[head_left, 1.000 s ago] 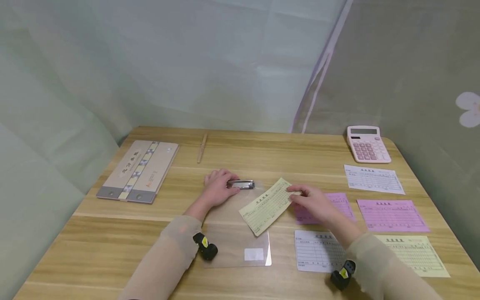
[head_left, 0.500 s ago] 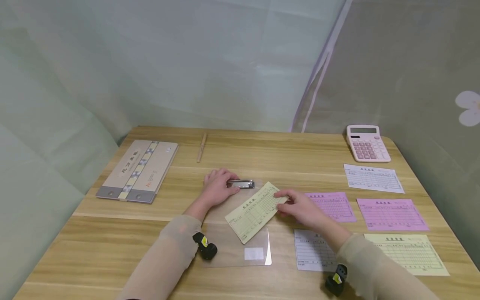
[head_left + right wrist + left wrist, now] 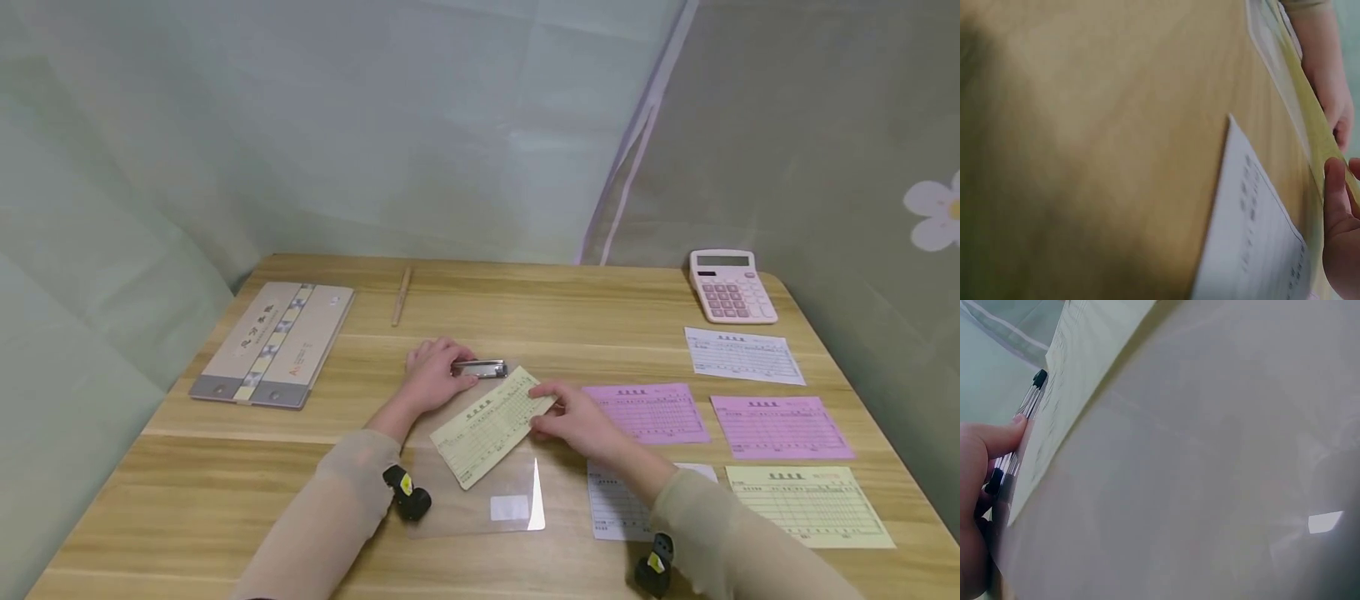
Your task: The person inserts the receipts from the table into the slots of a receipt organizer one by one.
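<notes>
A clear clipboard lies in the middle of the table, its metal clip at the far end. My left hand grips that clip; in the left wrist view the thumb presses on it. Over the clipboard slants a yellow receipt form, printed with a grid. My right hand pinches its right end between thumb and fingers. In the right wrist view the form appears edge-on, tilted above the board.
Pink forms, white forms and another yellow form lie to the right. A pink calculator stands behind them. An account book lies at left, a pen-like stick at the back.
My right hand has carried the yellow form leftward, from the clipboard's right side to over its middle, closer to the clip. The left hand has stayed at the clip.
</notes>
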`<state>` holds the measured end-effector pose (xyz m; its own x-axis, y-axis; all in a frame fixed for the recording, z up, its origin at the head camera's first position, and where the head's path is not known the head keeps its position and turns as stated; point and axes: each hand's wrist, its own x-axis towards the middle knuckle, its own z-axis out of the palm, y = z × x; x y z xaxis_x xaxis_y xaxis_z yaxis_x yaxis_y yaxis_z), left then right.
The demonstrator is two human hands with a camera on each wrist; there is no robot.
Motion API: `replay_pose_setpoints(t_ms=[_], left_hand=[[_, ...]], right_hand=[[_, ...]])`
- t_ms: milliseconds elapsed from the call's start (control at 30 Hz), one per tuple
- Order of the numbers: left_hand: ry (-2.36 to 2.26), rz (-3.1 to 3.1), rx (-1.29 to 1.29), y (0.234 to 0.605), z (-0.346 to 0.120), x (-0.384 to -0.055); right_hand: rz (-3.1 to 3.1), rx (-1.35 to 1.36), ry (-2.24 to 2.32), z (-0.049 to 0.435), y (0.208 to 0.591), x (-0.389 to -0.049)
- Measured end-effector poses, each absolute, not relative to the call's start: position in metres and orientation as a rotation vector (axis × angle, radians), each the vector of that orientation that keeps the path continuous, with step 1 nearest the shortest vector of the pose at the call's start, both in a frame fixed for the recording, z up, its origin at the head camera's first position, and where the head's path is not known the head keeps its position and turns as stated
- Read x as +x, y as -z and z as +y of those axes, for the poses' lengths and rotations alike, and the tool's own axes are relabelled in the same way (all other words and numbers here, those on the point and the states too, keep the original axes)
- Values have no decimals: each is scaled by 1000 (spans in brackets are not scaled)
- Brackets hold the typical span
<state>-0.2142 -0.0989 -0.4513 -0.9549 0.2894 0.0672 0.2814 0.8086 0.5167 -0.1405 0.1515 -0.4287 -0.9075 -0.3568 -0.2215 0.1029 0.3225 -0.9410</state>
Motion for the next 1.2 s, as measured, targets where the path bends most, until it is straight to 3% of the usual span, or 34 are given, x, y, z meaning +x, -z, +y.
replay_pose_setpoints(t_ms=[1200], left_hand=[[-844,2908,484,444,-101,-214]], right_hand=[[2332,-83,1639,122,442,-134]])
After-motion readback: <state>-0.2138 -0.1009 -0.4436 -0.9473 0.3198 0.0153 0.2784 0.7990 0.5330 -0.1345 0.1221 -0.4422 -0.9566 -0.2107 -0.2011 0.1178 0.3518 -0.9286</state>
